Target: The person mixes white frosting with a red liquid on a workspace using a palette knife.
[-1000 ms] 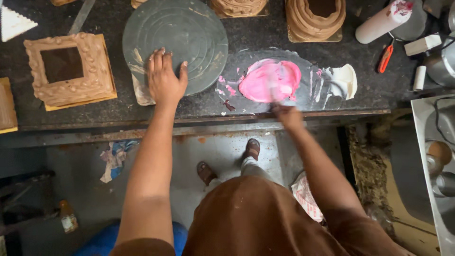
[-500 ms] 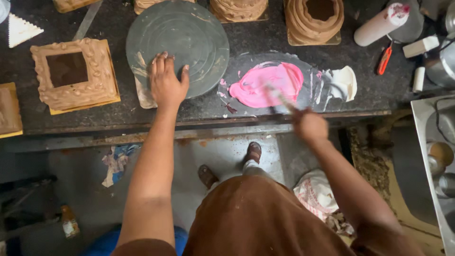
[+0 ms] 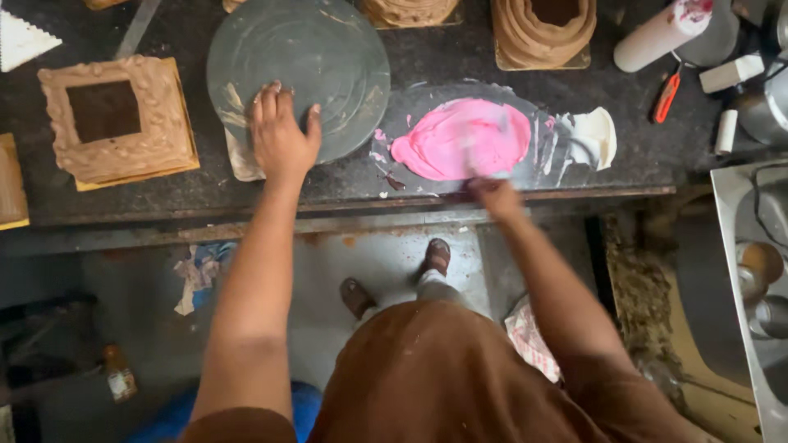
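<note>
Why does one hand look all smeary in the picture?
In the head view, the right hand is motion-blurred over the pink cream, so whatever it holds shows only as a streak; the left hand on the grey turntable looks sharp.

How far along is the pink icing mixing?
Done: the pink cream looks evenly coloured in one mound. In hand: the right hand works it with a blurred tool; the left hand rests on the bare turntable. Left: white cream beside it remains unmixed.

At upper left I see a square brown frame cake (image 3: 115, 119), and at upper right a white bottle (image 3: 661, 34) beside red-handled pliers (image 3: 666, 97).
</note>
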